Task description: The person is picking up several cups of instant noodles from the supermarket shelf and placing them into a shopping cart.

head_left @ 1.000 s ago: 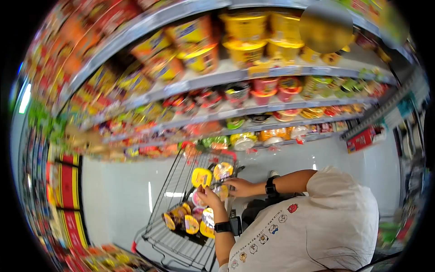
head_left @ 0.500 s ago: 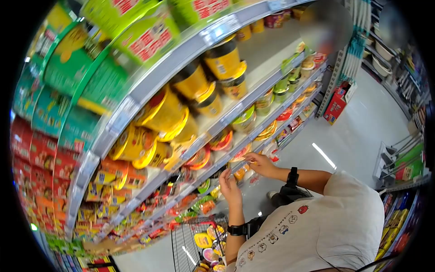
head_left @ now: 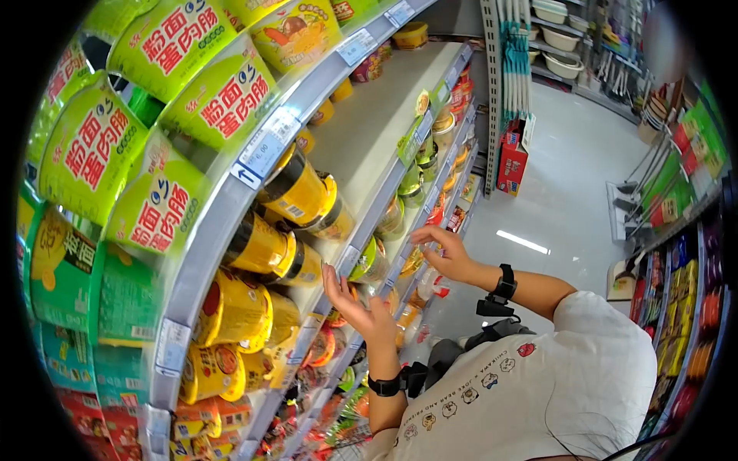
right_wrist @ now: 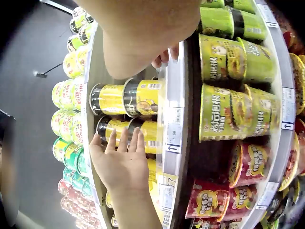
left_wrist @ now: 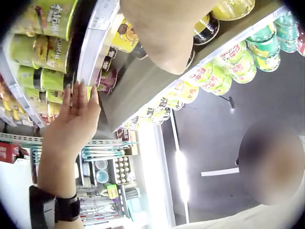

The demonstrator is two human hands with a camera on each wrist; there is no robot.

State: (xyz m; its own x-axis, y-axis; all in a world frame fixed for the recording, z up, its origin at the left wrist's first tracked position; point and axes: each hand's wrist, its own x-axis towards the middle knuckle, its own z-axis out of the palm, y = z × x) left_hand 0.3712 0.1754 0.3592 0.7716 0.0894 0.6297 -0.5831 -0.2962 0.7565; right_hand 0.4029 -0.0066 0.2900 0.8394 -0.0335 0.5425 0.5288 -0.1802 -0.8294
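Note:
My left hand [head_left: 357, 307] is raised in front of the shelf, fingers extended and palm up, holding nothing. In the right wrist view the left hand [right_wrist: 121, 164] overlaps yellow-and-black noodle cups [right_wrist: 143, 98], which stand in stacks of two. My right hand [head_left: 446, 253] hovers farther along the shelf with its fingers loosely bent and nothing in them. Seen from the left wrist, the right hand [left_wrist: 74, 121] has its fingertips right at the shelf edge [left_wrist: 88, 62]. Below and beyond the hands, green-lidded cups [head_left: 370, 260] stand on a lower shelf.
Large lime-green noodle tubs [head_left: 173, 54] fill the upper shelf at the left. Yellow tubs [head_left: 231, 307] stand below. A red box [head_left: 513, 165] sits on the floor at the shelf's end. Brooms and dustpans [head_left: 626, 207] line the right side, with packaged goods [head_left: 680, 292] nearer me.
The view has swung from the cart toward the shelves. Both hands have left the cups in the cart and risen to the shelf, the left hand coming up beside the yellow-and-black cups.

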